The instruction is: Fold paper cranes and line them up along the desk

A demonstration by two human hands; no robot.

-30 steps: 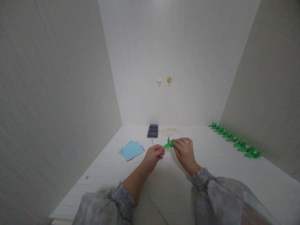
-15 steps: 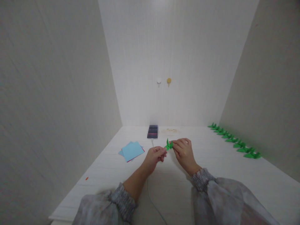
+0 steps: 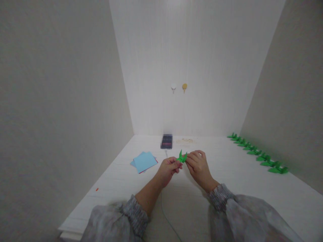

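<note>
Between my two hands is a small green folded paper crane point(image 3: 182, 158), with two pointed tips standing up. My left hand point(image 3: 168, 170) is closed, pinching the crane's lower left side between thumb and fingers. On the other side, my right hand point(image 3: 199, 166) is closed too, with thumb and fingertips at the crane's right tip. The fingers partly hide the crane's base. Both hands are just above the white table point(image 3: 186, 201).
Several green paper cranes point(image 3: 263, 158) stand in a row along the right wall. Blue paper sheets point(image 3: 145, 162) lie at left, near a phone point(image 3: 167, 142) with a cable point(image 3: 164, 211). A small orange scrap point(image 3: 97, 189) lies at the left edge. Two hooks point(image 3: 184, 86) are on the back wall.
The crane's two upright tips now show wider apart, and its right tip leans outward. Both hands keep their hold. The whole view has shifted slightly.
</note>
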